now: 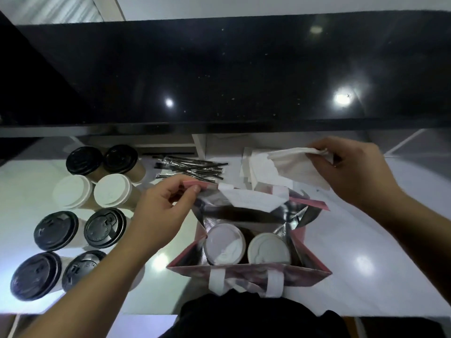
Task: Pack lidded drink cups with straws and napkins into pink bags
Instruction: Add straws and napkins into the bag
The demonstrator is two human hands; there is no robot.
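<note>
A pink bag [246, 274] with a silver lining stands open on the white counter in front of me. Two white-lidded cups [224, 243] [268, 248] stand side by side inside it. My left hand [163, 206] pinches the bag's far left rim and holds it open. My right hand [351, 167] pinches a white napkin [292, 164] and holds it lifted above the napkin pile [256, 172], beyond the bag's right side. Wrapped black straws [190, 168] lie in a loose heap behind the bag.
Several lidded cups stand at the left: black-lidded ones [84, 159] at the back and front [56, 230], two white-lidded ones [112, 190] between. A black glossy shelf [219, 69] overhangs the counter's back. The white counter [366, 252] stretches to the right of the bag.
</note>
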